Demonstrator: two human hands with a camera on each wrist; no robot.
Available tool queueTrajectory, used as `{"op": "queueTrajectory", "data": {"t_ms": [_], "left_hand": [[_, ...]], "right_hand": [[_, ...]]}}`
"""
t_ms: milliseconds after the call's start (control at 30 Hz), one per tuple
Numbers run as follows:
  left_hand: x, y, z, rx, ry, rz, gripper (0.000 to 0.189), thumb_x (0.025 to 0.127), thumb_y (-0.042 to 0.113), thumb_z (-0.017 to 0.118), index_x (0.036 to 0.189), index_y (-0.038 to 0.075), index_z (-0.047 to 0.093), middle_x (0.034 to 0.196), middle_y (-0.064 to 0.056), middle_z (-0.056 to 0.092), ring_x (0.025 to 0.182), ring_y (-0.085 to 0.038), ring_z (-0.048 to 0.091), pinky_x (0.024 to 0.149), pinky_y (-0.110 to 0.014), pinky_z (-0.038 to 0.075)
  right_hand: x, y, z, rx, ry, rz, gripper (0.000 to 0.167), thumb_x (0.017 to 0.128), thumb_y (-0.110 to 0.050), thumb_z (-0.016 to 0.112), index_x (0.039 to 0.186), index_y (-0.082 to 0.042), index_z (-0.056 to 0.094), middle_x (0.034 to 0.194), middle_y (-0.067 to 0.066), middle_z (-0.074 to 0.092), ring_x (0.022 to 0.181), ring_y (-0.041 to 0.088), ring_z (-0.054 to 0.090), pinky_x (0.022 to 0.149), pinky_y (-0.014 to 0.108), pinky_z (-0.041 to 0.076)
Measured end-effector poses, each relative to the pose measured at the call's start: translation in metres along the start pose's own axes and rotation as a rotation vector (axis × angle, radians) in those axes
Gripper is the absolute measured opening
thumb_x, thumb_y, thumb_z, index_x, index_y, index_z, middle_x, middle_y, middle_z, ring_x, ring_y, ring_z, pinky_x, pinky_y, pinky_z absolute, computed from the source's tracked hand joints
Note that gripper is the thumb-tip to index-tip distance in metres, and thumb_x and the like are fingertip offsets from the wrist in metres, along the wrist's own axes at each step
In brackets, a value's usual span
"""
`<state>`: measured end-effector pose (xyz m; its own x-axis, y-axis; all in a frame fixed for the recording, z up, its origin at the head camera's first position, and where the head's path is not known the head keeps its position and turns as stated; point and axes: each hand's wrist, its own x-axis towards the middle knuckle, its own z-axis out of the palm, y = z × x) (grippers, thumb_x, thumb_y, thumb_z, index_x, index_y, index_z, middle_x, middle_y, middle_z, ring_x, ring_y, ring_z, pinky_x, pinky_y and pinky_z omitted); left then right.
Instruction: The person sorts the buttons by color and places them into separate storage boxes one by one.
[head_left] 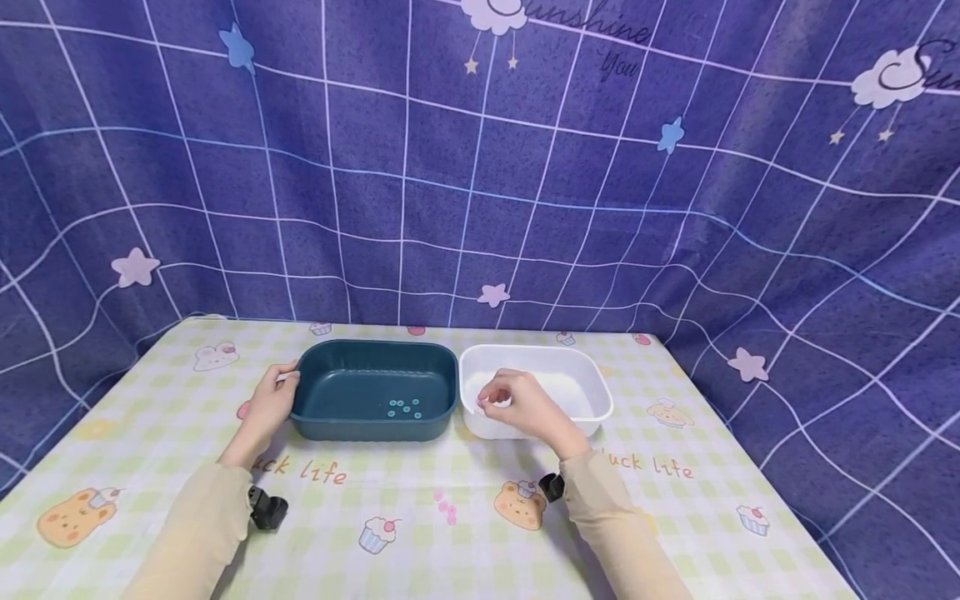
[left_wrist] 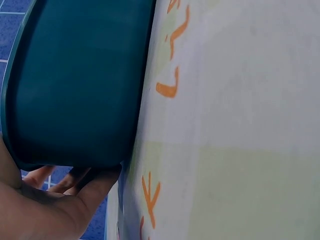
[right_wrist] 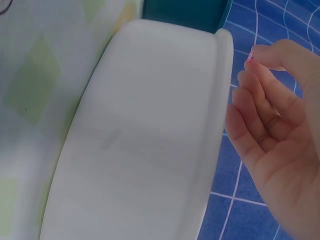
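At the left end of a dark teal plastic basin (head_left: pixel 337 396), my left hand (head_left: pixel 272 400) grips the rim and end wall. The left wrist view has its fingers (left_wrist: pixel 102 187) up against the basin's end. Over the near left part of a white basin (head_left: pixel 573 392), my right hand (head_left: pixel 523 407) pinches a tiny pink button-like piece (right_wrist: pixel 250 57) between thumb and forefinger. Its other fingers are loosely bent beside the white rim in the right wrist view. Several small round teal pieces (head_left: pixel 406 409) with pale centres lie on the teal basin's floor, towards the right.
The two basins stand side by side, ends close together. Several small pink pieces (head_left: pixel 444 507) lie in a short row on the checked tablecloth (head_left: pixel 300 542) in front. A blue-purple curtain (head_left: pixel 360 208) hangs behind the table. Black straps or mounts (head_left: pixel 267 508) sit at both wrists.
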<state>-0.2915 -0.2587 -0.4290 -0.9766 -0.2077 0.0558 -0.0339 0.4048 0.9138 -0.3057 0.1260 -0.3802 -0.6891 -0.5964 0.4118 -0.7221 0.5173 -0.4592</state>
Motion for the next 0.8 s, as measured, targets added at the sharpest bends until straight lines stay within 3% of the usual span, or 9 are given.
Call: {"op": "queueTrajectory", "data": {"t_ms": [167, 533, 800], "left_hand": [[0.0, 0.0, 0.0, -0.001, 0.002, -0.009, 0.052, 0.103, 0.032, 0.025, 0.144, 0.001, 0.027, 0.134, -0.031, 0.044, 0.113, -0.033, 0.049, 0.071, -0.02, 0.046], [0.001, 0.002, 0.0, 0.003, 0.0, -0.002, 0.052, 0.103, 0.033, 0.025, 0.144, 0.002, 0.028, 0.131, -0.031, 0.046, 0.108, -0.032, 0.051, 0.069, -0.02, 0.047], [0.0, 0.001, -0.001, 0.012, -0.003, -0.009, 0.053, 0.103, 0.033, 0.025, 0.145, 0.002, 0.027, 0.13, -0.031, 0.046, 0.112, -0.034, 0.05, 0.075, -0.025, 0.048]], "right_hand": [[0.002, 0.007, -0.003, -0.027, 0.022, 0.036, 0.007, 0.078, -0.007, 0.068, 0.084, -0.006, 0.071, 0.073, 0.002, 0.061, 0.072, 0.018, 0.057, 0.068, 0.027, 0.049], [0.0, 0.028, -0.004, -0.051, 0.066, 0.113, 0.006, 0.078, -0.007, 0.069, 0.083, -0.005, 0.071, 0.074, 0.004, 0.061, 0.07, 0.016, 0.055, 0.066, 0.023, 0.046], [-0.002, 0.033, -0.006, -0.052, 0.088, 0.156, 0.006, 0.077, -0.006, 0.069, 0.082, -0.004, 0.072, 0.074, 0.005, 0.062, 0.068, 0.013, 0.054, 0.065, 0.022, 0.046]]}}
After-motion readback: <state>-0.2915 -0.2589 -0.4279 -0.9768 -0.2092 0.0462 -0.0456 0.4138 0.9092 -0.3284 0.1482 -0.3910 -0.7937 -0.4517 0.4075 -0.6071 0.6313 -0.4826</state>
